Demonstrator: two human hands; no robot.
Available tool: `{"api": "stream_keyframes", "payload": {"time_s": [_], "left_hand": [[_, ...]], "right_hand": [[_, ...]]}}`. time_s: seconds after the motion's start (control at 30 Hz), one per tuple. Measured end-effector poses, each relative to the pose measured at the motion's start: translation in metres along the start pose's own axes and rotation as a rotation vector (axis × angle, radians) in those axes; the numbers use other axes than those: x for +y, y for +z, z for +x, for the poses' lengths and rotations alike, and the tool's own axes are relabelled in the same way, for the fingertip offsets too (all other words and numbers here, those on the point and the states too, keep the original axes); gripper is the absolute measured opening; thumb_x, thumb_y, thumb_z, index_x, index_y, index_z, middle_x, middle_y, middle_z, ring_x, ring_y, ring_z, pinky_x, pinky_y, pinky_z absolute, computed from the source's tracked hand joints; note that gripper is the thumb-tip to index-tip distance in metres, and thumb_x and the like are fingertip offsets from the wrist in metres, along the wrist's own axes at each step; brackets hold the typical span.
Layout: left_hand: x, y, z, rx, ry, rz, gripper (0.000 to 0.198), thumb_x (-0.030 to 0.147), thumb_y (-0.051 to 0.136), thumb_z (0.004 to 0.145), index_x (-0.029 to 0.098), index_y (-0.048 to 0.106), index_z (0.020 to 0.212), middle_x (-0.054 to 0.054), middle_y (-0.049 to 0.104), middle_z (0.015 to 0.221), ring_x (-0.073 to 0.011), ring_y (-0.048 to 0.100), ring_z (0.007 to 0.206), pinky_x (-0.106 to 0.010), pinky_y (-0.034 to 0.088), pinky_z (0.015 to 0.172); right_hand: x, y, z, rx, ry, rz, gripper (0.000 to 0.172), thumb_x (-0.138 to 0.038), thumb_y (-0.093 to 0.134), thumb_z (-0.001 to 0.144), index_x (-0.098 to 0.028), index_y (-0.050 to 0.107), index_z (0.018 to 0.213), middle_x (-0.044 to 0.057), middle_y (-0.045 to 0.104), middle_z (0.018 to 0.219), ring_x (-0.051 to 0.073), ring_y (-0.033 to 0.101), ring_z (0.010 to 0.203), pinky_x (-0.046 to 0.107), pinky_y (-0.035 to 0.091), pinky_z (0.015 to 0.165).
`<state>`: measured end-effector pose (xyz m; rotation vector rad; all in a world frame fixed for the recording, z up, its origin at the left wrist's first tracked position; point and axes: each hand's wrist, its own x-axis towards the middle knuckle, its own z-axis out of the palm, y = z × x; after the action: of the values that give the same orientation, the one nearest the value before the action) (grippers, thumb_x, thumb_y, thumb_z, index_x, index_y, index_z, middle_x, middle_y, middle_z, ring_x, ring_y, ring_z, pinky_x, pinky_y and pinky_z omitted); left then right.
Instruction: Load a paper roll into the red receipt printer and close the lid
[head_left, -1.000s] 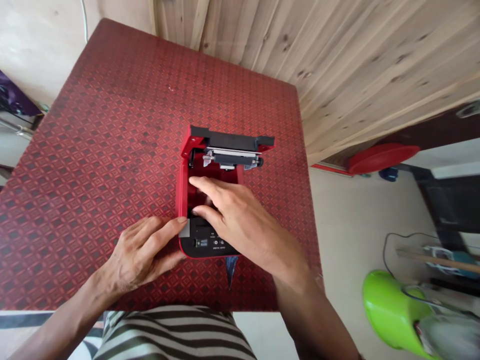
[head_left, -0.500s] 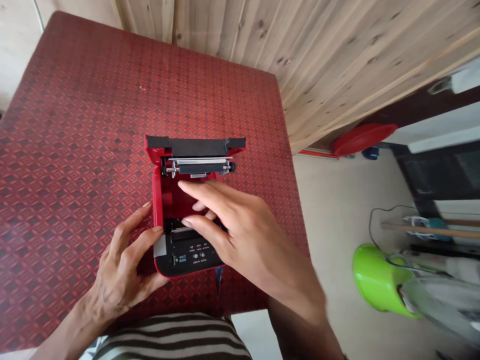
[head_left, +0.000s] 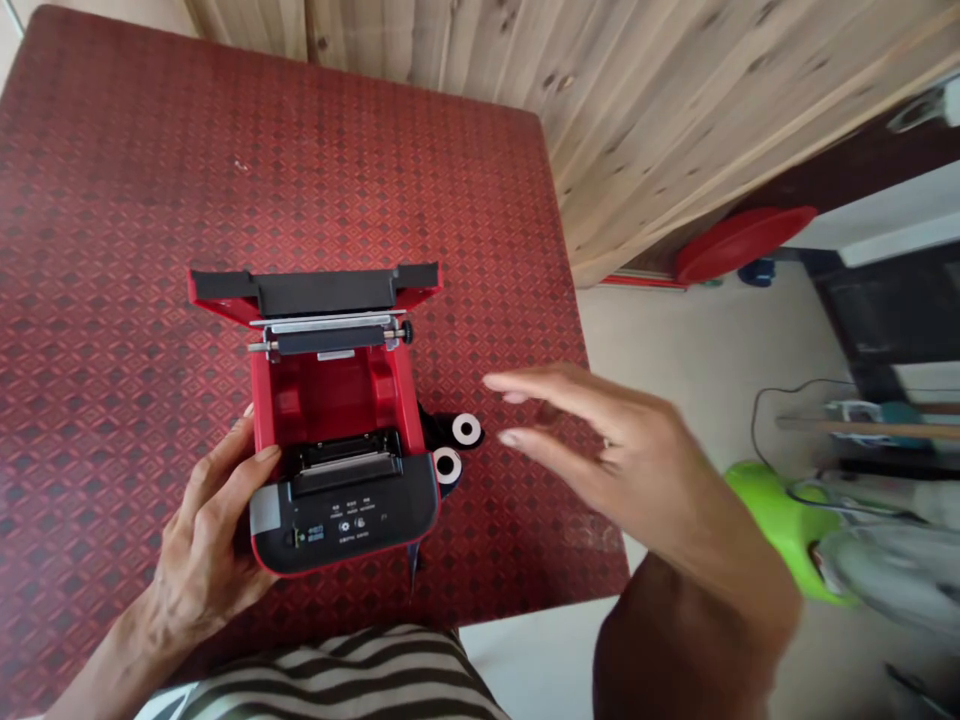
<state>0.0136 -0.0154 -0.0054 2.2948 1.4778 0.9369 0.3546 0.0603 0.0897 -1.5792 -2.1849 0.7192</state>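
Note:
A red and black receipt printer [head_left: 414, 500] stands on the table with its lid [head_left: 326, 292] raised. Its red paper bay [head_left: 330, 390] shows nothing inside. Fingers of my left hand [head_left: 206, 535] grip the printer's left side, near its front corner. To the right, my right hand [head_left: 637, 460] is in the air, holding nothing, with thumb and fingers apart. Between that hand and the printer lie two small dark rolls with white ring-shaped ends, one roll [head_left: 466, 430] behind the other roll [head_left: 448, 466].
The red patterned table [head_left: 135, 240] ends at a wood-plank wall [head_left: 450, 60] at the back. Past its right edge are the floor, a bright green bin [head_left: 780, 530] and a red round object [head_left: 742, 243]. A dark pointed strip [head_left: 413, 565] pokes out below the printer.
My right hand has come out of the printer's bay and moved right, uncovering the bay and the two rolls. My left hand stays on the printer's side. The view has shifted.

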Motion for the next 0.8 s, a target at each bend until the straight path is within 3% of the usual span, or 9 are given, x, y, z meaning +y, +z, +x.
{"api": "stream_keyframes", "payload": {"time_s": [0.1,0.2,0.37,0.47,0.57,0.63,0.7,0.8], "left_hand": [[-0.003,0.0,-0.001,0.004,-0.007,0.001,0.086,0.029,0.073,0.093,0.036,0.029,0.167,-0.009,0.04,0.171,-0.0355,0.06,0.143,-0.051,0.068,0.101],[-0.007,0.003,-0.001,0.036,0.019,-0.018,0.081,0.037,0.072,0.094,0.036,0.033,0.166,-0.01,0.043,0.169,-0.037,0.062,0.14,-0.052,0.069,0.099],[-0.01,0.004,-0.001,-0.007,0.037,-0.055,0.079,0.031,0.068,0.099,0.031,0.029,0.167,-0.013,0.039,0.171,-0.0369,0.057,0.145,-0.049,0.067,0.102],[-0.01,0.003,0.001,0.004,0.067,-0.04,0.081,0.031,0.071,0.097,0.027,0.03,0.167,-0.017,0.04,0.169,-0.0346,0.056,0.145,-0.043,0.067,0.1],[-0.011,0.003,0.003,0.018,0.101,-0.057,0.081,0.034,0.072,0.097,0.022,0.032,0.166,-0.021,0.041,0.167,-0.0353,0.056,0.145,-0.043,0.066,0.1],[-0.012,0.003,0.003,0.021,0.113,-0.078,0.08,0.036,0.071,0.098,0.022,0.032,0.166,-0.022,0.04,0.167,-0.0348,0.056,0.145,-0.042,0.066,0.1],[-0.012,0.004,0.003,0.022,0.108,-0.097,0.078,0.038,0.069,0.1,0.023,0.032,0.166,-0.022,0.041,0.167,-0.0343,0.055,0.147,-0.041,0.065,0.101],[-0.013,0.006,0.0,0.026,0.096,-0.096,0.077,0.039,0.068,0.1,0.023,0.032,0.166,-0.022,0.043,0.165,-0.0349,0.053,0.148,-0.043,0.064,0.105]], "right_hand": [[0.014,0.015,-0.003,-0.187,-0.005,-0.044,0.053,-0.012,0.064,0.096,-0.025,0.06,0.147,0.007,0.072,0.141,0.023,0.069,0.128,0.045,0.055,0.114],[0.022,0.033,0.001,-0.231,0.012,-0.015,0.057,-0.004,0.062,0.089,-0.022,0.061,0.143,0.01,0.072,0.136,0.025,0.069,0.127,0.045,0.055,0.111],[0.019,0.052,0.013,-0.208,0.074,0.128,0.027,-0.006,0.059,0.089,-0.021,0.07,0.108,0.008,0.075,0.112,0.023,0.072,0.108,0.04,0.057,0.097],[0.02,0.053,0.011,-0.128,0.101,0.239,0.019,-0.013,0.064,0.091,-0.022,0.069,0.107,0.008,0.075,0.115,0.023,0.071,0.11,0.04,0.055,0.098],[0.016,0.041,0.002,-0.018,0.175,0.372,0.023,-0.021,0.068,0.092,-0.024,0.065,0.114,0.005,0.075,0.117,0.021,0.073,0.107,0.034,0.058,0.091],[0.004,0.024,-0.005,0.013,0.206,0.415,0.02,-0.026,0.07,0.092,-0.027,0.062,0.11,0.0,0.074,0.099,0.018,0.073,0.087,0.028,0.058,0.074],[-0.017,0.004,-0.01,0.006,0.117,0.418,0.012,-0.03,0.07,0.093,-0.029,0.06,0.098,-0.004,0.067,0.079,0.015,0.066,0.065,0.025,0.052,0.059],[-0.052,-0.02,-0.01,-0.137,-0.116,0.498,0.016,-0.045,0.063,0.1,-0.03,0.064,0.094,0.0,0.069,0.075,0.017,0.066,0.06,0.028,0.052,0.056]]}}
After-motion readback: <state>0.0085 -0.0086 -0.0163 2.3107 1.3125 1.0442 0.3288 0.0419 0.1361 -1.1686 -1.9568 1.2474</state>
